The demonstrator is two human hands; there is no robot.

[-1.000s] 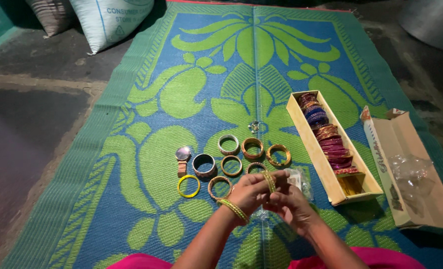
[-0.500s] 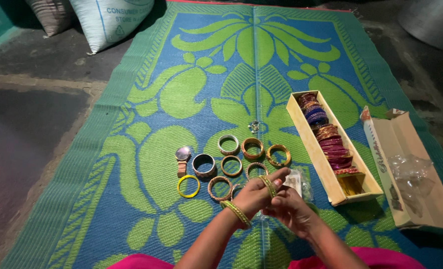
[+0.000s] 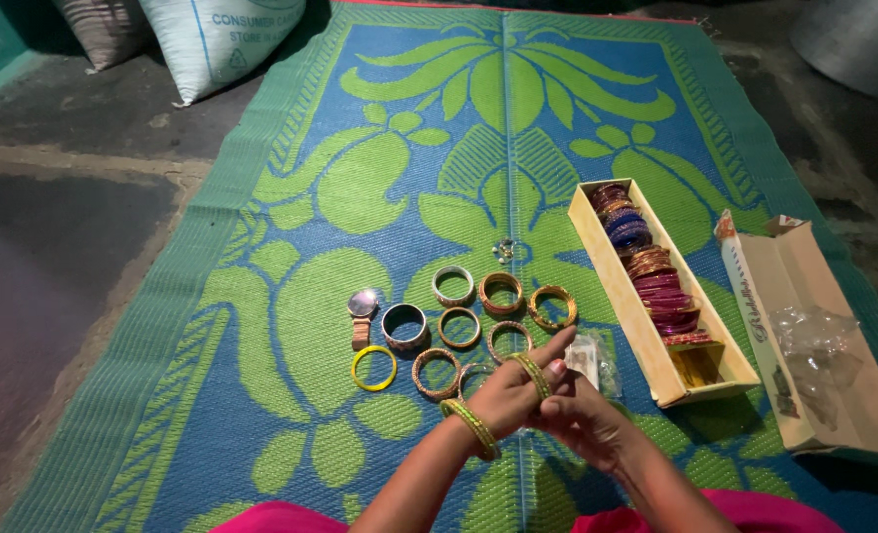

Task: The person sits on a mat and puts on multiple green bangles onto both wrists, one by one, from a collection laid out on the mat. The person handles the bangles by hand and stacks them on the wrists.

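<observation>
Sliding down since a second ago: green-gold bangle (image 3: 534,374), now over left hand (image 3: 506,393) knuckles, nearer the bangle at wrist (image 3: 471,426). Right hand (image 3: 582,422) fingers pinch and push it; left hand's fingers bunched narrow. Beyond: loose bangles (image 3: 459,326), watch (image 3: 362,314) on mat (image 3: 291,296); bangle box (image 3: 656,286) farther right.

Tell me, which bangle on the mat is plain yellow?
The plain yellow bangle lies nearest the mat's left edge, below the wristwatch. The others look gold, patterned or silvery.

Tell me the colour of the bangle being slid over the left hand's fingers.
Green and gold: the thin bangle around the left hand, clearest in the head view.
</observation>
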